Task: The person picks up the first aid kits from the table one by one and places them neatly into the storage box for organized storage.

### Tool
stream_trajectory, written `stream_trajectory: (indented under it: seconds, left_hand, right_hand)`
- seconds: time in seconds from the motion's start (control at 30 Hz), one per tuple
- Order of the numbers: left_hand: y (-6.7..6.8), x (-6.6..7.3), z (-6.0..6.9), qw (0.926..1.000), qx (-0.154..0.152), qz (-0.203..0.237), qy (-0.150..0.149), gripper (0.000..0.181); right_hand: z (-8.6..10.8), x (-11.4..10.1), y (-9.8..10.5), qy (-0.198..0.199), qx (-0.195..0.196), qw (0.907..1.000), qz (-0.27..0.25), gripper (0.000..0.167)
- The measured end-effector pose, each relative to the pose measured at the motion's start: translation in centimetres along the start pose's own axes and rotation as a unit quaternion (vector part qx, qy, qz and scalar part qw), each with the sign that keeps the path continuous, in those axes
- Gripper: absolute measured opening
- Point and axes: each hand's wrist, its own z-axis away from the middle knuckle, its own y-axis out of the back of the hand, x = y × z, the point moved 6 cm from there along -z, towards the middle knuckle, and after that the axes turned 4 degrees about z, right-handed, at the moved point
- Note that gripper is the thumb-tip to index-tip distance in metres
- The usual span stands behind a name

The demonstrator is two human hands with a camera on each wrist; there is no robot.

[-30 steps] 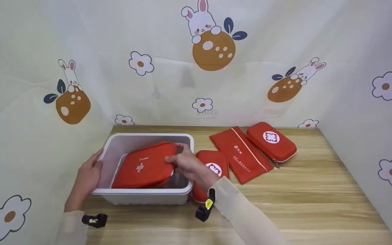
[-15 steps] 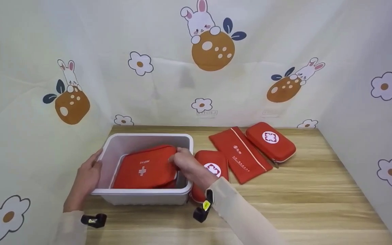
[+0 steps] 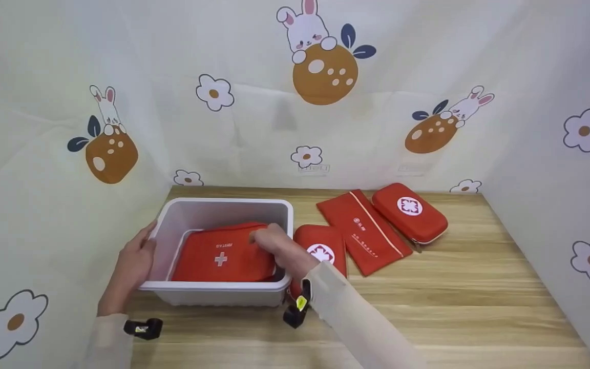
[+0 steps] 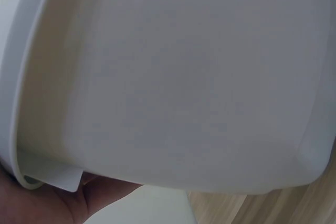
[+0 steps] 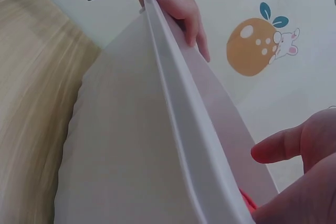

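My left hand (image 3: 132, 262) grips the left rim of a white bin (image 3: 218, 286), thumb inside; the right wrist view shows that hand (image 5: 176, 4) with its fingers over the rim. A red first aid pouch (image 3: 200, 258) with a white cross lies in the bin, its lettering upside down. Over the pouch's right part is my right hand (image 3: 278, 245), reaching across the bin's right rim. Seen from the right wrist, the thumb of this hand (image 5: 310, 166) stands straight, apart from the pouch. The other fingertips are hidden.
Right of the bin, a red case (image 3: 321, 238) lies partly under my right forearm. Beside it are a flat red pouch (image 3: 364, 233) and another red case (image 3: 410, 212) on the wooden table (image 3: 459, 307). A patterned curtain (image 3: 254, 123) encloses the back and sides.
The pouch's raised right side has sunk, and it lies flatter and slightly further right in the bin. My right hand has gone from pinching its edge to lying over it. The left hand stays put.
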Motion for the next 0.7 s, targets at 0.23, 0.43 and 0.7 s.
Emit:
stream_trajectory:
  seconds: [0.23,0.43,0.7]
  left_hand:
    - [0.1,0.0,0.1,1.0,0.0,0.001,-0.006,0.055]
    - [-0.1,0.1,0.1,1.0,0.002,0.002,-0.007,0.055]
    - [0.0,-0.1,0.0,1.0,0.003,0.009,0.0,0.055]
  right_hand:
    - [0.2,0.2,0.0,-0.036,-0.002,0.9993,-0.004,0.047]
    - [0.2,-0.9,1.2,0.009,-0.005,0.9999,-0.007,0.036]
    - [-0.1,-2.1,3.5,0.071,-0.048,0.9935,-0.075,0.014]
